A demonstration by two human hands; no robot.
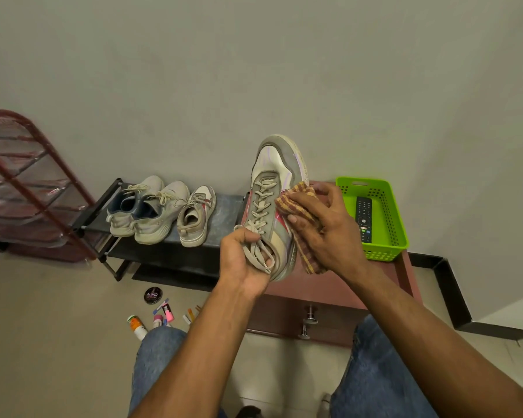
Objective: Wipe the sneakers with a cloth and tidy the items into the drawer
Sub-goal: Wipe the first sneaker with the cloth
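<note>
Sneaker held off the surface, toe up toward the wall, above the front-left part of a reddish drawer unit. The left hand grips its heel end, fingers curled round the collar with loose laces bunched beneath them. The right hand presses a checked cloth against the shoe's right side; fingers lie close together, bent over the fabric, thumb bearing on it.

A green basket sits at the unit's right rear corner, just beside the right hand, holding a remote control. Three more sneakers stand in a row on a low black rack to the left, the nearest close to the held shoe. On the floor, near the person's left knee, lie a round tin and small bottles. Two drawer knobs face the person between the knees.
</note>
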